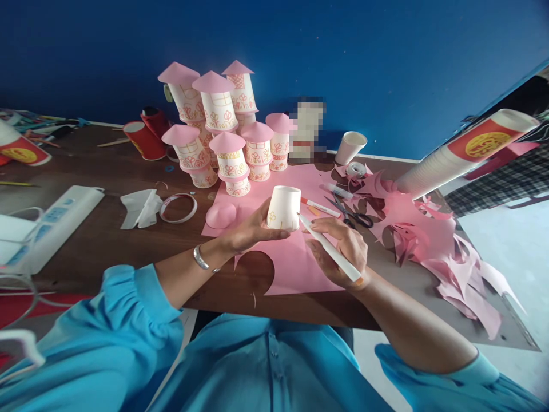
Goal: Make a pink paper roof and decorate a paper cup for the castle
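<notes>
My left hand [256,226] is closed round a white paper cup [285,205], held just above the pink paper. A small yellow flower and a few stem lines are drawn near the cup's lower edge. In my right hand [343,249] is a white marker [332,250] with an orange end, its tip at the cup's right side. Pink card [295,269] with round cut-outs lies beneath both hands. A red-and-white marker [319,207] and black scissors [349,214] rest beyond my right hand, and a pink paper cone [221,215] lies left of the cup.
Several decorated cup towers with pink cone roofs [229,143] stand at the back. Pink scraps [422,229] and a tall stack of cups [454,154] are on the right. A tape roll [178,208] and a power strip [55,223] lie left. A blue wall [364,68] rises behind.
</notes>
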Tool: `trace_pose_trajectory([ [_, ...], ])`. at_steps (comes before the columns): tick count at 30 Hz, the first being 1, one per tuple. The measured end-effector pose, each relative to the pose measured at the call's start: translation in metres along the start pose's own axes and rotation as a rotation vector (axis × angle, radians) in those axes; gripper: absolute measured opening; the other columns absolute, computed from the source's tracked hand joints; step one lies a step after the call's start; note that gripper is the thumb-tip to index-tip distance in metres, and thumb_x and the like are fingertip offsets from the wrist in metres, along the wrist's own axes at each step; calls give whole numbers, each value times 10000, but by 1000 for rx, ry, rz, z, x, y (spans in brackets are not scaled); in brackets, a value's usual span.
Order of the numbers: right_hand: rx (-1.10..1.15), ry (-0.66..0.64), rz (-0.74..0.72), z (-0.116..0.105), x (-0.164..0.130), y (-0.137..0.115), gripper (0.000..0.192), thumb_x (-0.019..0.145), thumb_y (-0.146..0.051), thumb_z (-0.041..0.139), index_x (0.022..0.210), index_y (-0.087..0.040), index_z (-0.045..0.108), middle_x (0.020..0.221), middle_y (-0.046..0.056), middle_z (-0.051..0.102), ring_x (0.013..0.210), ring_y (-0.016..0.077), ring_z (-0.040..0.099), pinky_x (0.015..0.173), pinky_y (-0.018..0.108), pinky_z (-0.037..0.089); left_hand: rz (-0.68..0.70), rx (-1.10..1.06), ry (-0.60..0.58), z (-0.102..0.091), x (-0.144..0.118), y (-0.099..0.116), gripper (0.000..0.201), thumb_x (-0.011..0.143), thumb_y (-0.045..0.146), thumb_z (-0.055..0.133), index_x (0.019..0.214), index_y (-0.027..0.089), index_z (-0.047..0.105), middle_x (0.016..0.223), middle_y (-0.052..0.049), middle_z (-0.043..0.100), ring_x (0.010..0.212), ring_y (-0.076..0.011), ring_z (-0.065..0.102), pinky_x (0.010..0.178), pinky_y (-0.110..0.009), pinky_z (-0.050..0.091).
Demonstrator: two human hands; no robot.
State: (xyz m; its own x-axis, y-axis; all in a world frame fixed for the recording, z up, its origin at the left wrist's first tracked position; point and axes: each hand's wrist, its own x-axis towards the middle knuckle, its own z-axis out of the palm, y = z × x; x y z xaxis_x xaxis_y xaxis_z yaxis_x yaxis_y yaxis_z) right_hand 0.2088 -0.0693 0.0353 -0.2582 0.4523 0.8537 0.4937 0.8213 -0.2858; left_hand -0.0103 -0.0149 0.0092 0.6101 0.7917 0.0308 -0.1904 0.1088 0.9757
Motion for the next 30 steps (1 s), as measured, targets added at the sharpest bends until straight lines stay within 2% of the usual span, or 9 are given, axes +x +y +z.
trace_pose_trajectory([
  [5, -9, -3, -13, 0, 1, 0, 151, 968, -159, 639, 1101, -227, 616, 841, 29, 749, 721, 169, 755, 649, 286, 637, 1, 3, -1, -1, 0, -1, 725, 779, 322, 887, 1427, 299, 563, 1286, -58, 656, 1257, -312, 568, 1087, -501, 446],
  [10, -7, -19, -38, 0, 4, 0, 148, 939, -126, 643, 1044, -226, 619, 795, 8, 737, 680, 159, 742, 621, 269, 620, 22, -79, -22, 1, 1, -2, 691, 757, 290, 898, 1371, 266, 584, 1215, -52, 672, 1212, -295, 586, 1079, -494, 443],
  [14, 20, -38, -51, 0, 6, -2, 172, 918, -105, 650, 1037, -225, 618, 781, 8, 732, 648, 156, 729, 600, 261, 605, 27, -95, -39, 2, 1, -1, 675, 755, 296, 893, 1364, 279, 601, 1135, -31, 689, 1216, -296, 593, 1071, -467, 447],
  [18, 48, -55, -67, -1, 8, -2, 216, 900, -75, 656, 1057, -219, 615, 793, 21, 735, 672, 164, 736, 622, 266, 606, 1, -83, -39, 2, 0, 0, 675, 771, 303, 881, 1381, 271, 594, 1159, -44, 700, 1196, -293, 608, 1065, -469, 454],
  [26, 55, -78, -87, -1, 7, -3, 219, 886, -50, 664, 1044, -195, 619, 780, 31, 735, 676, 177, 739, 610, 270, 592, -23, -90, -22, 2, 0, 0, 661, 743, 312, 907, 1330, 251, 611, 1084, -25, 680, 1063, -228, 614, 986, -398, 484],
  [30, 49, -101, -82, -1, 7, -2, 227, 890, -52, 659, 1049, -208, 612, 780, 22, 733, 670, 174, 734, 611, 272, 595, -30, -96, -28, 2, 0, 0, 638, 743, 309, 904, 1309, 244, 616, 1075, -27, 682, 1034, -223, 613, 975, -404, 488],
])
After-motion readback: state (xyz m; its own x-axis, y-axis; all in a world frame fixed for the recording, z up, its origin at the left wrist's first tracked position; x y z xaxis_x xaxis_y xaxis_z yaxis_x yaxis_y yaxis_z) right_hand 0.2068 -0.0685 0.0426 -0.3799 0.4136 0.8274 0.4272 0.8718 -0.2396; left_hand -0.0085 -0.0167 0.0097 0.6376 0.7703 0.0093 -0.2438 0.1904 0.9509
